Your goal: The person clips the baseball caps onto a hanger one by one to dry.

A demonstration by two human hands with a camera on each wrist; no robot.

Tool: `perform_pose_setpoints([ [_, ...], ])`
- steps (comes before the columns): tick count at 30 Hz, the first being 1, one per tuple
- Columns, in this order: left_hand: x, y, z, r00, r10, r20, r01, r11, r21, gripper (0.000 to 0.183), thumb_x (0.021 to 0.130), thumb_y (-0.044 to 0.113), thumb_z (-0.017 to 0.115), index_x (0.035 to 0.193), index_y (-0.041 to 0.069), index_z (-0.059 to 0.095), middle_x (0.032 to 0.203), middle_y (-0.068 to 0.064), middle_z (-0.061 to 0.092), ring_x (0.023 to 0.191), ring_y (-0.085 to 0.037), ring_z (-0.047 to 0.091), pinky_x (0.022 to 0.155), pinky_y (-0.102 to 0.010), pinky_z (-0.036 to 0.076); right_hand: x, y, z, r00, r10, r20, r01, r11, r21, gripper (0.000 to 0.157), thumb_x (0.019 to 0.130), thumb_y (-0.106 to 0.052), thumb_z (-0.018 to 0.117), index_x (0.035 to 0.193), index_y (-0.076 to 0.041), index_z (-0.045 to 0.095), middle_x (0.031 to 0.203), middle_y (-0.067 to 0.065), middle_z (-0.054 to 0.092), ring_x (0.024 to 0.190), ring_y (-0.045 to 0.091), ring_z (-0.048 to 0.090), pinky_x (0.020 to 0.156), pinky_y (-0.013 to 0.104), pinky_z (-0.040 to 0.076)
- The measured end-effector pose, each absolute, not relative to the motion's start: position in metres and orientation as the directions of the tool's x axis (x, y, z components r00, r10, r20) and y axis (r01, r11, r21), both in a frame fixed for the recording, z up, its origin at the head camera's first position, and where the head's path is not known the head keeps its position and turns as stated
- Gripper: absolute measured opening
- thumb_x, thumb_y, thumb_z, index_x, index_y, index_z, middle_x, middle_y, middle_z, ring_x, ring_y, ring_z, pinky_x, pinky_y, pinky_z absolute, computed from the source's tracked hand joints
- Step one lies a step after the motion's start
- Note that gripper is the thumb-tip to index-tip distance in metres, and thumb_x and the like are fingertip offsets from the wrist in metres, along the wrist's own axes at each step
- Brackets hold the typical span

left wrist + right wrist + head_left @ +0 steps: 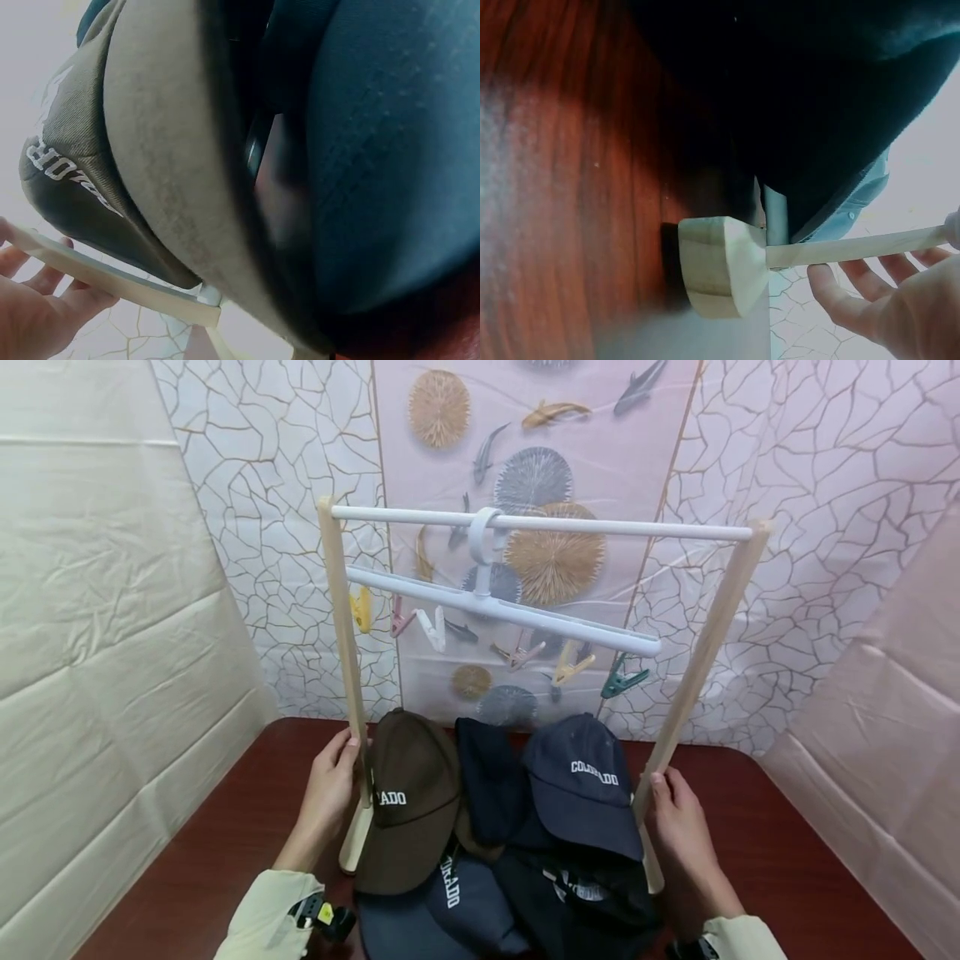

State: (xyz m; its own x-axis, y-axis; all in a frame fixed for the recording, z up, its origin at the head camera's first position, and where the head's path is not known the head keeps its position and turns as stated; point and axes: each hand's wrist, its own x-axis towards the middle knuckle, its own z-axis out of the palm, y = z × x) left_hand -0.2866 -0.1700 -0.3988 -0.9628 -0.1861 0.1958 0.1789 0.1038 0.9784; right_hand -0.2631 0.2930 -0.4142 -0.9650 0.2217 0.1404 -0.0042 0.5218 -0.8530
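Observation:
A small wooden rack (697,668) with a white top bar stands on the table. My left hand (327,781) grips its left post low down, and my right hand (681,822) holds the right post at about the same height. From the bar hangs a white hanger (487,606), tilted down to the right, with several coloured clips under it. Between the posts lie a brown cap (411,810) beside my left hand, a navy cap (581,785) lettered COLORADO near my right, a black cap (600,914) and a dark blue cap (468,906). A dark cloth item (491,781) sits between them, its kind unclear.
The dark red wooden table (765,827) extends past both posts. A patterned cloth backdrop (292,527) hangs behind it, with pale cloth walls (112,652) at the sides. In the right wrist view, the rack's foot (720,266) is close to the tabletop.

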Motion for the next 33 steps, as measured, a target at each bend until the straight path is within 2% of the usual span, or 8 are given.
perform_pose_setpoints([
  [9,-0.281,-0.169,-0.400,-0.952,-0.226,0.206,0.174,0.155,0.973,0.041,0.116,0.024,0.038,0.146,0.003,0.056,0.138,-0.023,0.062,0.119,-0.025,0.054,0.095,-0.029,0.045,-0.259,0.288,-0.421,-0.969,0.226,0.101,0.007,0.434,-0.901,0.059,0.116,-0.042,0.024,0.157,-0.003,0.037,0.146,0.027,0.051,0.121,0.035,0.052,0.083,0.029,0.047],
  [13,-0.280,-0.169,-0.399,-0.938,-0.266,0.223,0.167,0.216,0.962,0.039,0.115,0.022,0.039,0.139,0.000,0.059,0.136,-0.025,0.062,0.119,-0.028,0.052,0.099,-0.035,0.038,-0.259,0.287,-0.426,-0.968,0.231,0.098,0.014,0.440,-0.898,0.059,0.116,-0.043,0.023,0.157,-0.003,0.037,0.143,0.026,0.054,0.117,0.034,0.053,0.084,0.032,0.047],
  [18,-0.281,-0.162,-0.398,-0.915,-0.315,0.253,0.192,0.211,0.958,0.041,0.113,0.024,0.044,0.147,0.001,0.049,0.141,-0.024,0.055,0.130,-0.034,0.051,0.107,-0.046,0.038,-0.261,0.290,-0.430,-0.955,0.247,0.165,-0.017,0.509,-0.861,0.060,0.115,-0.045,0.023,0.154,-0.004,0.042,0.139,0.028,0.057,0.116,0.036,0.057,0.085,0.036,0.048],
  [21,-0.281,-0.155,-0.398,-0.855,-0.392,0.341,0.264,0.237,0.935,0.041,0.110,0.019,0.052,0.146,0.000,0.045,0.139,-0.023,0.050,0.131,-0.035,0.050,0.107,-0.047,0.041,-0.263,0.292,-0.434,-0.943,0.257,0.211,-0.039,0.546,-0.837,0.059,0.116,-0.045,0.023,0.151,-0.004,0.045,0.131,0.028,0.061,0.105,0.034,0.059,0.079,0.034,0.048],
  [25,-0.279,-0.148,-0.396,-0.698,-0.497,0.516,0.377,0.359,0.854,0.040,0.104,0.010,0.062,0.139,-0.001,0.048,0.129,-0.022,0.047,0.118,-0.029,0.046,0.099,-0.039,0.040,-0.267,0.293,-0.439,-0.937,0.249,0.246,-0.071,0.553,-0.830,0.057,0.116,-0.045,0.024,0.150,-0.005,0.047,0.131,0.026,0.063,0.104,0.030,0.059,0.076,0.028,0.049],
  [28,-0.277,-0.144,-0.393,-0.604,-0.467,0.646,0.463,0.455,0.761,0.039,0.100,0.006,0.066,0.136,-0.002,0.051,0.122,-0.022,0.050,0.108,-0.028,0.043,0.092,-0.035,0.035,-0.270,0.294,-0.441,-0.927,0.255,0.275,-0.093,0.554,-0.827,0.056,0.116,-0.044,0.026,0.149,-0.005,0.048,0.135,0.025,0.065,0.107,0.029,0.059,0.078,0.025,0.048],
  [31,-0.274,-0.137,-0.388,-0.581,-0.355,0.733,0.529,0.520,0.671,0.035,0.099,0.006,0.068,0.130,-0.004,0.057,0.115,-0.021,0.054,0.104,-0.029,0.046,0.090,-0.037,0.036,-0.272,0.295,-0.443,-0.919,0.261,0.295,-0.108,0.554,-0.825,0.054,0.116,-0.043,0.028,0.147,-0.004,0.051,0.132,0.024,0.066,0.104,0.027,0.059,0.079,0.025,0.047],
  [33,-0.272,-0.132,-0.384,-0.611,-0.263,0.746,0.538,0.554,0.635,0.033,0.099,0.010,0.069,0.129,-0.002,0.060,0.116,-0.019,0.057,0.105,-0.030,0.050,0.090,-0.041,0.040,-0.272,0.296,-0.445,-0.920,0.259,0.295,-0.109,0.554,-0.825,0.054,0.116,-0.044,0.029,0.147,-0.005,0.051,0.131,0.023,0.066,0.102,0.023,0.059,0.078,0.024,0.048],
])
